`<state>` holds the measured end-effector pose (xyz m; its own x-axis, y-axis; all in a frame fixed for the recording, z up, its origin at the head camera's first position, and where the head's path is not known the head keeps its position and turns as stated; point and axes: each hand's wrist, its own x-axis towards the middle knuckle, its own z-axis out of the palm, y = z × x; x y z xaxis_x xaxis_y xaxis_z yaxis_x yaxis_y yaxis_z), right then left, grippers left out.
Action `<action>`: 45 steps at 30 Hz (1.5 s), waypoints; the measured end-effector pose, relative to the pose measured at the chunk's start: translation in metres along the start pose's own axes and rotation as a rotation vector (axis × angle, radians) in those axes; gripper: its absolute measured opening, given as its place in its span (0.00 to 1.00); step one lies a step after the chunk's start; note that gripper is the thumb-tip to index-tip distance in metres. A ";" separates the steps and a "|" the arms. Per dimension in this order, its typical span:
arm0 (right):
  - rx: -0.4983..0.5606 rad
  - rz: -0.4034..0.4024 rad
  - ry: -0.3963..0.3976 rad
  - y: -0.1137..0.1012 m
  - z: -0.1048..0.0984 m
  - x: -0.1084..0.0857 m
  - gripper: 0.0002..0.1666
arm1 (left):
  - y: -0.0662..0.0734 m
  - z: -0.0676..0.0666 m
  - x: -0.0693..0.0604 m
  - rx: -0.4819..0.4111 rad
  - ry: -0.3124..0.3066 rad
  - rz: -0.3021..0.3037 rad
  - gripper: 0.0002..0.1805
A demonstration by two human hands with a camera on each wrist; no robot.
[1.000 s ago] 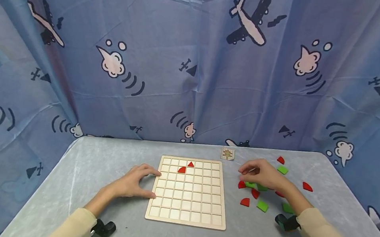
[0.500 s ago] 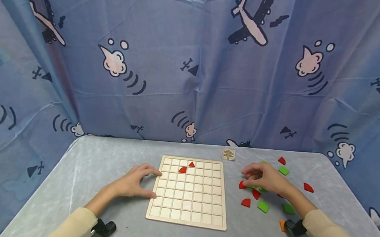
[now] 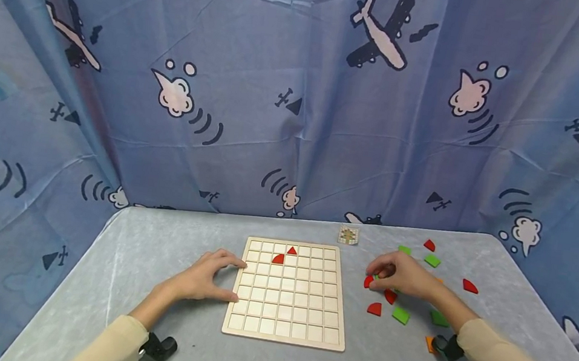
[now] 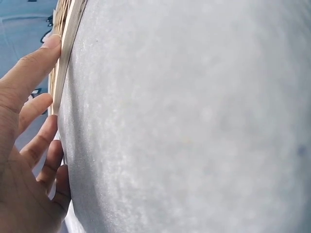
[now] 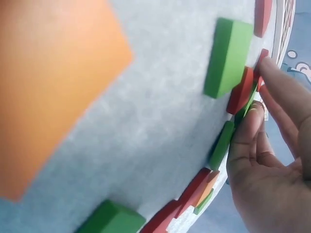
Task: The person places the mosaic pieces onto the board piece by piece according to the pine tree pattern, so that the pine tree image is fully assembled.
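Observation:
The wooden grid board (image 3: 280, 342) lies flat, with a red triangle (image 3: 292, 251) and a red quarter-circle piece (image 3: 278, 259) in its upper squares. Against the board's left edge rests my left hand (image 3: 202, 277), thumb and fingers spread. In the left wrist view, this hand (image 4: 29, 141) touches the board's side (image 4: 62, 80). My right hand (image 3: 405, 274) is over the loose pieces, its fingertips pinching a red quarter-circle piece (image 3: 367, 282). The right wrist view shows the hand (image 5: 277, 141) with one fingertip on the red piece (image 5: 264, 54) and another beside a green one.
Loose red pieces (image 3: 374, 308), green pieces (image 3: 400, 315) and an orange piece (image 3: 430, 344) lie around my right hand. A small patterned card (image 3: 348, 235) is beyond the board's upper right corner. Behind the table (image 3: 147, 259) hangs a blue printed curtain (image 3: 255, 109).
My right hand has lowered onto the red quarter-circle piece, its thumb and fingers closing around it. A green piece behind that hand has come into view. The left hand stays at the board's edge.

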<state>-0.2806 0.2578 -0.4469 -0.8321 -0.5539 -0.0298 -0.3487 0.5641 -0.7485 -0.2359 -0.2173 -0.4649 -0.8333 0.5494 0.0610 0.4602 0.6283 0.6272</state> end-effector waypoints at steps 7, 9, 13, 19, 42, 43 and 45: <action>-0.023 -0.011 -0.020 -0.005 0.001 0.003 0.12 | -0.001 -0.001 0.000 -0.003 -0.002 -0.004 0.37; -0.017 -0.019 -0.026 -0.006 0.001 0.004 0.12 | -0.001 -0.001 0.000 -0.001 -0.004 -0.006 0.37; -0.006 -0.014 -0.032 -0.005 0.000 0.004 0.11 | 0.000 0.000 0.001 0.004 -0.008 -0.009 0.37; -0.007 -0.006 -0.026 -0.004 0.000 0.004 0.11 | 0.001 -0.001 0.001 -0.002 -0.009 -0.009 0.38; 0.063 -0.054 -0.081 -0.003 -0.007 0.006 0.06 | -0.002 0.000 0.002 0.021 -0.007 -0.007 0.38; 0.065 -0.061 -0.078 -0.003 -0.007 0.006 0.06 | -0.002 0.000 0.002 0.022 -0.007 -0.007 0.38; 0.073 -0.070 -0.068 -0.003 -0.008 0.007 0.06 | -0.002 0.000 0.002 0.024 -0.006 -0.006 0.38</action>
<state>-0.2886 0.2574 -0.4395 -0.7748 -0.6320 -0.0188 -0.3702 0.4776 -0.7968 -0.2388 -0.2172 -0.4660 -0.8342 0.5489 0.0527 0.4625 0.6446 0.6088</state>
